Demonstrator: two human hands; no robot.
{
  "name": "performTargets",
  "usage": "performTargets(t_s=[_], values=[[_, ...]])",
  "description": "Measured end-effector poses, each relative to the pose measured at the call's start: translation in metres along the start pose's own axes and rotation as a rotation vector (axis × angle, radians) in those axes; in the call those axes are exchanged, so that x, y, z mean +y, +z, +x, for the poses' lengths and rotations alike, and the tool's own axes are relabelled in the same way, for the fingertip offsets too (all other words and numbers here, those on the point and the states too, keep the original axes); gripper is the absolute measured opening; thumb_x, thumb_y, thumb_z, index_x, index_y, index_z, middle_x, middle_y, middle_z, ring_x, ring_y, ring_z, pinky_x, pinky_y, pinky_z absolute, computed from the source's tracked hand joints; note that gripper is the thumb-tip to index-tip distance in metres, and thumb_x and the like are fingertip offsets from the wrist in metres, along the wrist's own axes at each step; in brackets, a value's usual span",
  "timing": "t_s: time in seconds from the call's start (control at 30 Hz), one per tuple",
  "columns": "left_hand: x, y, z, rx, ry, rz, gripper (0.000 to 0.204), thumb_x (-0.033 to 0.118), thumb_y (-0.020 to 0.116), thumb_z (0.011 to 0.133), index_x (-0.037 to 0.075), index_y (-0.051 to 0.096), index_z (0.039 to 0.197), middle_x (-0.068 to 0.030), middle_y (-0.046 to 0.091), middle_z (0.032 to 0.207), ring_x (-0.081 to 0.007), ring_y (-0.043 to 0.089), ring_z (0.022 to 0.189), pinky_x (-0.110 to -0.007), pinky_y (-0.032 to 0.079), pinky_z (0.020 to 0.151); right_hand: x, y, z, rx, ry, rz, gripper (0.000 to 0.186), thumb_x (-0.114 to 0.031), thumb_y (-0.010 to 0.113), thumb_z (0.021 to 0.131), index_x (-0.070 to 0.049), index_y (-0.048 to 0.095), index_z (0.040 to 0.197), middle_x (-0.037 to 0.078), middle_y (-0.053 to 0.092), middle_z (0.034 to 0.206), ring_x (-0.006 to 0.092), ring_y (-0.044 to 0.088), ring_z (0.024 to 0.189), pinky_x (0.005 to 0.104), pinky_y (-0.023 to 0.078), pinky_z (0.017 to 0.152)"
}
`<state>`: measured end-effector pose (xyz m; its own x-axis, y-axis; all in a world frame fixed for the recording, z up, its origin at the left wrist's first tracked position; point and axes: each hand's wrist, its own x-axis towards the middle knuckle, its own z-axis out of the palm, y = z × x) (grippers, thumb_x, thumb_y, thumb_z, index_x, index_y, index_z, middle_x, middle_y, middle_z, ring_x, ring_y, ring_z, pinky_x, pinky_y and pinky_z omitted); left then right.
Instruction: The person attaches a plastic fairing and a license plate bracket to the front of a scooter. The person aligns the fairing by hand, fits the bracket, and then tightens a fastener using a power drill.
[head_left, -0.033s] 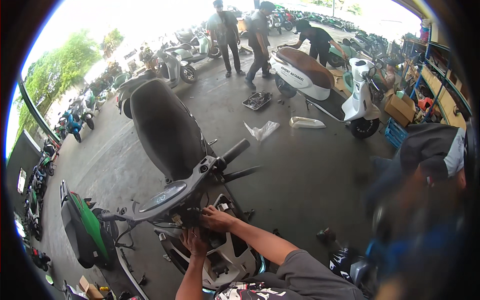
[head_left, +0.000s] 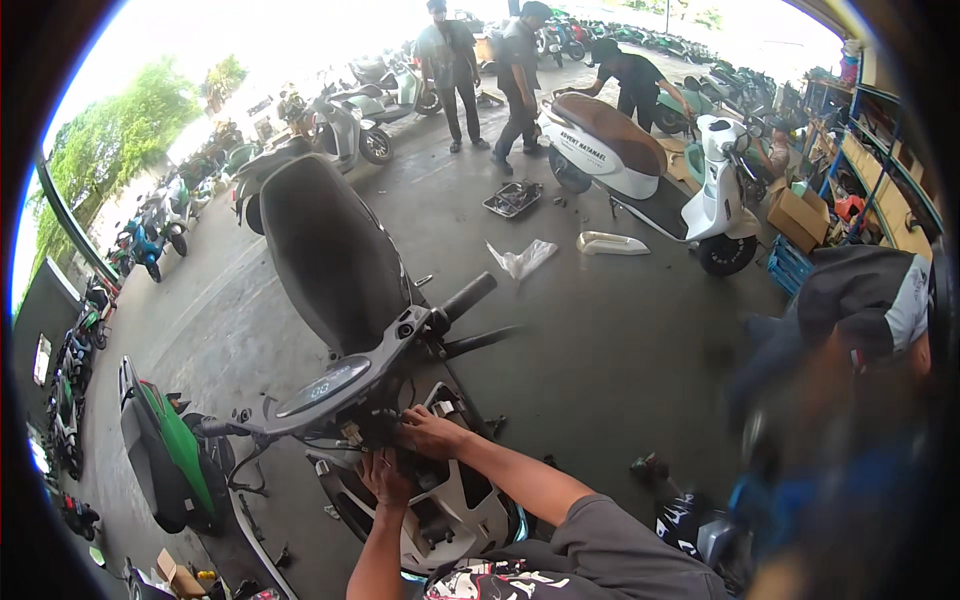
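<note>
From the left hand (head_left: 383,477) and right hand (head_left: 432,435), the handlebar (head_left: 365,378) blocks 11 o'clock, with the big seat (head_left: 335,255) behind it. A brake lever (head_left: 483,341) pokes out at 1 o'clock. At 2 o'clock a hand could go over the wide floor (head_left: 610,350), up to a blurry person (head_left: 865,290). A green panel (head_left: 170,460) stands in the way at 9 o'clock. At 5 o'clock, white plastic (head_left: 468,508) sits between the arms.

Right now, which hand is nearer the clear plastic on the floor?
Right. Your right hand is short of the plastic; your left hand is nearer you and farther left.
</note>
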<state>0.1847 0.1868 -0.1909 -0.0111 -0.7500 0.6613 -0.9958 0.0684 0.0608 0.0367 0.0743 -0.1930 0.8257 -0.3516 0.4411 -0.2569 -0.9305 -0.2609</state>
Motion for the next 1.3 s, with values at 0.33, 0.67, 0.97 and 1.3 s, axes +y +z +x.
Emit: performTargets(t_s=[0.33,0.67,0.97,1.3], values=[[-0.017,-0.008,0.008,0.047,0.039,-0.257,0.026,0.017,0.068,0.077,0.010,0.066,0.101,-0.0091,0.066,0.100,-0.0334,0.059,0.100,-0.048,0.042,0.088,-0.038,-0.001,-0.007,0.196,0.215,0.064,0.034,-0.008,0.052,0.087,-0.006,0.064,0.119,0.010,0.056,0.127,0.0282,0.046,0.125,0.0425,0.027,0.117],[-0.017,-0.001,0.010,0.141,0.069,-0.212,0.024,0.013,0.068,0.072,0.016,0.067,0.096,-0.0035,0.067,0.093,-0.0286,0.060,0.088,-0.045,0.043,0.077,-0.039,-0.029,0.009,-0.246,0.167,-0.285,0.029,-0.009,0.053,0.085,-0.010,0.064,0.113,0.004,0.063,0.113,0.0184,0.053,0.118,0.0375,0.028,0.117],[-0.023,-0.013,0.009,0.091,0.045,-0.255,0.013,0.013,0.067,0.076,0.017,0.069,0.089,-0.0009,0.063,0.085,-0.0239,0.059,0.080,-0.040,0.041,0.069,-0.092,-0.036,0.013,0.338,0.635,0.365,0.037,-0.005,0.065,0.077,0.003,0.060,0.113,0.015,0.062,0.109,0.0301,0.060,0.106,0.0403,0.046,0.100],[-0.018,-0.022,0.013,-0.165,0.032,-0.400,0.017,0.015,0.067,0.080,0.009,0.069,0.096,-0.0060,0.065,0.096,-0.0285,0.059,0.096,-0.043,0.044,0.085,-0.092,-0.002,0.029,0.581,1.609,1.256,0.023,-0.023,0.071,0.089,-0.001,0.065,0.084,0.007,0.063,0.072,0.0186,0.062,0.057,0.0329,0.048,0.049]])
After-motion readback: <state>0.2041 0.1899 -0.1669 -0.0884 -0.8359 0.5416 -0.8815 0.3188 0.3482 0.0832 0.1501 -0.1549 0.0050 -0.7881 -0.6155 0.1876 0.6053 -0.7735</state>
